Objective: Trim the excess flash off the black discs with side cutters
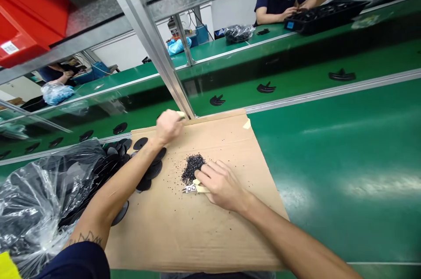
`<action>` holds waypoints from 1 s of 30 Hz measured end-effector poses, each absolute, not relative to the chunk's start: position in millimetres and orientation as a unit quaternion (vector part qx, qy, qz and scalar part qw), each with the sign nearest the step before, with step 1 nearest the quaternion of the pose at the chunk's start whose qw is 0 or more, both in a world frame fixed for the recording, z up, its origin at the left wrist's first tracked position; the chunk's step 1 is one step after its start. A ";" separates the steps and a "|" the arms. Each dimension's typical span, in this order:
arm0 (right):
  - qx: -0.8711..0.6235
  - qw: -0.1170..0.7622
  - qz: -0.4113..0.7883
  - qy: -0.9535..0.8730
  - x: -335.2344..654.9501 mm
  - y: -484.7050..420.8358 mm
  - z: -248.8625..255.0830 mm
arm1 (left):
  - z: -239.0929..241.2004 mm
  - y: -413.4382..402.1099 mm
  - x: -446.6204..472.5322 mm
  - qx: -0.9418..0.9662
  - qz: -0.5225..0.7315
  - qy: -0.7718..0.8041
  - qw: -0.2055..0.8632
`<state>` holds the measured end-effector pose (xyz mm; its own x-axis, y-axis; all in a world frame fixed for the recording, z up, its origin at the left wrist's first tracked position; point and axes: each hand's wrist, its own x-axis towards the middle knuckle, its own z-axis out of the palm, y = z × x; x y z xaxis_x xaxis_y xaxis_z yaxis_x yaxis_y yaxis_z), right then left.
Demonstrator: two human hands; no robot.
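Observation:
My left hand (168,125) reaches to the far edge of a cardboard sheet (210,226), fingers curled, beside the metal post; whether it holds anything is hidden. My right hand (221,183) rests on the cardboard, fingers closed around a small cutter with yellow handles (194,187). Just above it lies a heap of black trimmings (192,167). Black plastic discs (149,169) spill from a clear plastic bag (39,200) on the left.
A slanted metal post (154,46) meets the cardboard's far edge. Black parts (265,88) lie on the green conveyor belt (345,152). A person in a dark shirt (283,0) works at a black tray (325,13) across the line. A red bin (26,7) sits top left.

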<state>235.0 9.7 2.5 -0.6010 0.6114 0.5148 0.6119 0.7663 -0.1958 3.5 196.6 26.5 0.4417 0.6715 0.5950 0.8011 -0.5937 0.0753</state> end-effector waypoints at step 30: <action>-0.475 0.484 0.192 -0.709 239.5 13.2 4.6 | 56.2 236.7 140.5 -0.803 -0.321 -0.487 -0.127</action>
<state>239.5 13.2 4.6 -0.0793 0.8594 0.5051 0.4881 0.4752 -0.7321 140.5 236.7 56.2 0.3209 0.8625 0.3914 0.6999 -0.4944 0.5155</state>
